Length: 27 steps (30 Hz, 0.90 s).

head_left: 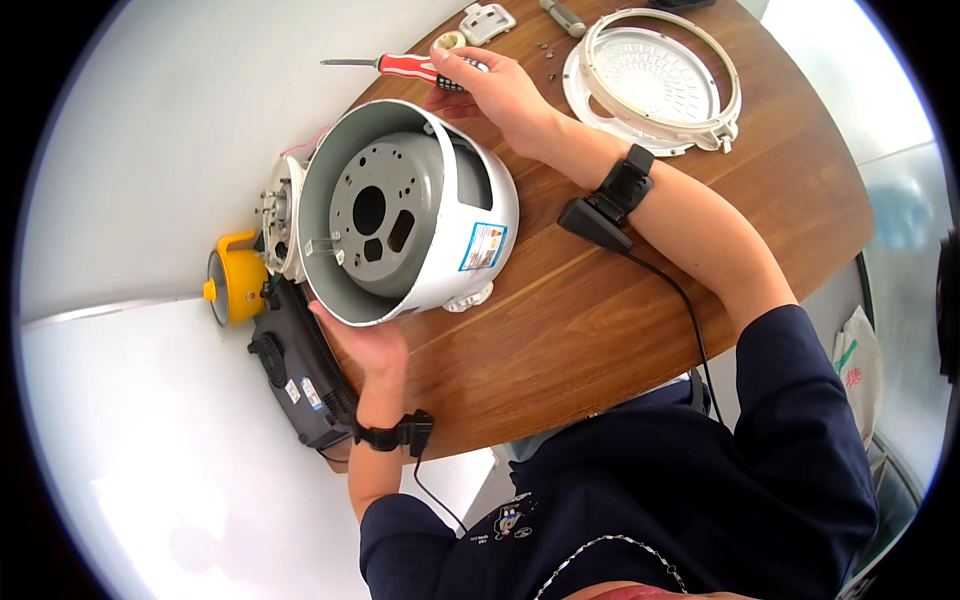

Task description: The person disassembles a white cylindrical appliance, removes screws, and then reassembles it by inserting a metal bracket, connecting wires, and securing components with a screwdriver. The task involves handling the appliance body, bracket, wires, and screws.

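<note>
A white rice cooker shell (455,240) lies tilted on the wooden table, its opening facing left and toward me. Inside, a grey metal bottom (420,190) shows a round central hole and several smaller holes. My left hand (372,342) grips the shell at its near lower rim, with most fingers hidden behind the wall. Beyond the shell's far side, my right hand (490,90) is closed around a screwdriver (405,66) with a red, white and black handle. The screwdriver's metal shaft points left, clear of the shell.
White round lid parts (650,80) lie at the far right, near small screws (549,55) and a grey-handled tool (563,17). A white bracket (488,22) is at the back. Left of the shell are a white part with wires (283,215), a yellow pot (240,285) and a black appliance (305,365).
</note>
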Motion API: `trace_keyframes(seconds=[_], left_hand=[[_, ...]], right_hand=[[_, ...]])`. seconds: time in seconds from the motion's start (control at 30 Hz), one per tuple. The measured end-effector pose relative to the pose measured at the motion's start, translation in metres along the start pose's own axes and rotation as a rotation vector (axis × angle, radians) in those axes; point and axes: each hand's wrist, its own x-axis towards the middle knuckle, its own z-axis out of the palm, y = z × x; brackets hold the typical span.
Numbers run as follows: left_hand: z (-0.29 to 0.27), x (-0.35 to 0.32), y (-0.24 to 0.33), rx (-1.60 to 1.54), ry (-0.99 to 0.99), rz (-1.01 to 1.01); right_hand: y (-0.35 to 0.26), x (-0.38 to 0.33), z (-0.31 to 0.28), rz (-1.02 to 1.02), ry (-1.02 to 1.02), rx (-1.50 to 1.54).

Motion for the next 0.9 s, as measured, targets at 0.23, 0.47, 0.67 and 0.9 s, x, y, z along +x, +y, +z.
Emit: trace_keyframes(seconds=[0.23,0.47,0.67,0.9], left_hand=[[0.001,0.025,-0.012,-0.177,0.044,0.045],[-0.016,0.09,-0.021,-0.327,-0.095,-0.087],[-0.054,0.113,-0.045,-0.506,-0.245,-0.152],[-0.062,0.111,-0.066,-0.172,-0.11,-0.109]], right_hand=[[-0.005,-0.008,0.009,0.054,0.044,-0.152],[0.0,0.002,-0.004,0.014,0.018,-0.137],[0.005,0.003,-0.008,0.015,-0.074,-0.128],[0.01,0.001,-0.004,-0.071,-0.018,-0.188]])
